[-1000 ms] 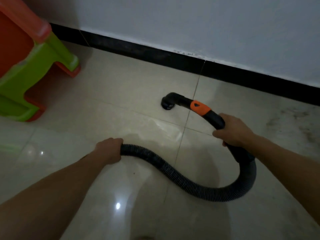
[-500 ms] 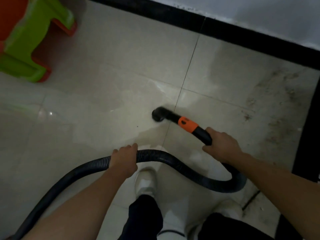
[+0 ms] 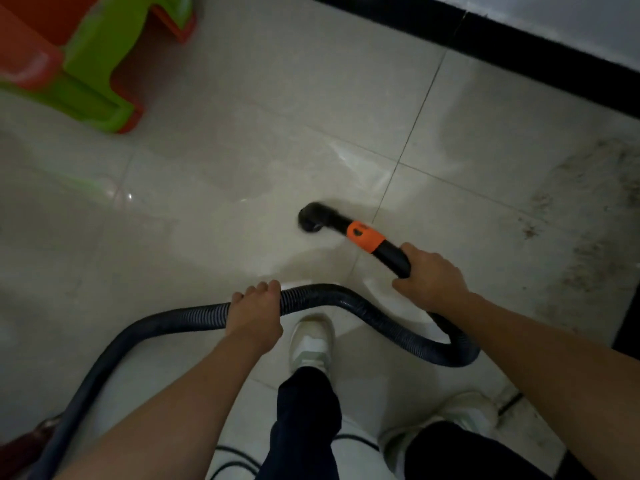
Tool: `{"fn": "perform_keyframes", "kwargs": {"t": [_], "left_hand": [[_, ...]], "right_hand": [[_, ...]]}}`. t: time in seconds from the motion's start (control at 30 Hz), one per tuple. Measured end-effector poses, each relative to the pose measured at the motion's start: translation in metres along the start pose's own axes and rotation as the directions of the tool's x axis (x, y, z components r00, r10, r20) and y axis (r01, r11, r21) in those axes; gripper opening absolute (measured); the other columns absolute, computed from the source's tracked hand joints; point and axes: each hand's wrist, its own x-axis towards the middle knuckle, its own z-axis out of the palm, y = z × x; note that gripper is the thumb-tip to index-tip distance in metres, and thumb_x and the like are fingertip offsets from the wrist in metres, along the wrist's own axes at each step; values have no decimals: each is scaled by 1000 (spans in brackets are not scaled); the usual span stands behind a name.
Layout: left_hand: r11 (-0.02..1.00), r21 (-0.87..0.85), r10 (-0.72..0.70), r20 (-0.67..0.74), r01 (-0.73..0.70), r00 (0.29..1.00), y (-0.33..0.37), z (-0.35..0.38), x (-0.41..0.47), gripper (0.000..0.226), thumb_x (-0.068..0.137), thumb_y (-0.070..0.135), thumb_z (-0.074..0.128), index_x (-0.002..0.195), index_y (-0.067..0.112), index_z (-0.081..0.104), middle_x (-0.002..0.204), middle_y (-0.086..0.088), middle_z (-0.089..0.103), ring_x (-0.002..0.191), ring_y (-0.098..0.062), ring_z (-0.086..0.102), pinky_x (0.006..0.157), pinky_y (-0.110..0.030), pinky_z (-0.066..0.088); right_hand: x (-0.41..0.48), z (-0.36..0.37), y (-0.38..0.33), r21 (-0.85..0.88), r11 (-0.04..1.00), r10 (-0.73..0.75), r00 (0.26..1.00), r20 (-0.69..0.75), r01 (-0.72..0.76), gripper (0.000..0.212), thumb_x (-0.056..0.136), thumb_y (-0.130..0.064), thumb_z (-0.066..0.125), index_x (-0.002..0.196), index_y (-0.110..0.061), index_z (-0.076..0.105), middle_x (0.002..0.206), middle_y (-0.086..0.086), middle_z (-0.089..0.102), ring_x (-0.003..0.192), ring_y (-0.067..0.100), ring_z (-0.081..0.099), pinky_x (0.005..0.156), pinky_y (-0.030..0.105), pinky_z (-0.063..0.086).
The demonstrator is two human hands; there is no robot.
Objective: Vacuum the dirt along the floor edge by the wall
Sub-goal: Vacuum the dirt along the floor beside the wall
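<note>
Your right hand (image 3: 431, 275) grips the vacuum handle (image 3: 393, 258), and your left hand (image 3: 254, 315) curls around the hose (image 3: 329, 294). The nozzle (image 3: 311, 218) rests mid-floor, but the dirt (image 3: 588, 237) lies to the right, near the wall (image 3: 571, 22). Sweep there slowly and keep the nozzle flat.

Both bare forearms reach forward and down from the lower edge of the view. The left hand (image 3: 254, 315) shows its back, fingers curled over the top of the ribbed hose (image 3: 311, 299); the thumb is hidden, probably tucked beneath. The right hand (image 3: 429, 277), farther forward and to the right, wraps around the black wand (image 3: 394, 259), knuckles up, wrist roughly straight with its forearm.
</note>
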Motion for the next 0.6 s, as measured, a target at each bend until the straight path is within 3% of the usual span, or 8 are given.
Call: {"fn": "perform_keyframes", "kwargs": {"t": [0.1, 0.3, 0.43, 0.5, 0.6], "left_hand": [[1000, -22, 10, -2, -10, 1000, 1, -10, 4, 44, 84, 16, 56, 125, 15, 39, 119, -6, 52, 109, -26, 50, 95, -38, 37], [975, -121, 192, 51, -185, 980, 44, -58, -3, 52, 86, 19, 55, 134, 17, 35, 128, -8, 47, 116, -27, 45, 98, -40, 36], [953, -173, 261, 62, -247, 963, 74, -103, -24, 62, 89, 16, 55, 145, 17, 28, 142, -9, 38, 128, -27, 38, 106, -39, 33], [943, -186, 294, 67, -278, 953, 83, -125, -36, 56, 89, 15, 52, 141, 17, 33, 139, -9, 41, 124, -27, 43, 101, -37, 37], [947, -188, 282, 89, -262, 955, 93, -156, -50, 41, 90, 18, 49, 131, 17, 42, 124, -7, 51, 111, -25, 51, 83, -32, 39]], "right_hand": [[-13, -9, 17, 40, 984, 177, 970, -169, -172, 31, 79, -29, 67, 96, -23, 42, 70, 0, 53, 55, 15, 52, 48, 24, 33], [-74, -66, 49, 53, 956, 294, 940, -173, -290, 26, 78, -34, 71, 87, -22, 49, 67, 2, 59, 56, 21, 60, 53, 30, 49], [-128, -116, 68, -20, 932, 340, 892, -297, -362, 25, 75, -42, 69, 78, -26, 49, 60, -8, 54, 51, 9, 50, 46, 21, 29], [-145, -140, 77, 3, 922, 365, 869, -334, -386, 24, 75, -43, 69, 81, -28, 51, 59, -11, 53, 50, 8, 48, 46, 21, 30], [-166, -168, 89, 53, 909, 403, 843, -356, -413, 25, 73, -44, 70, 88, -27, 59, 61, -11, 51, 56, 20, 52, 52, 28, 39]]}}
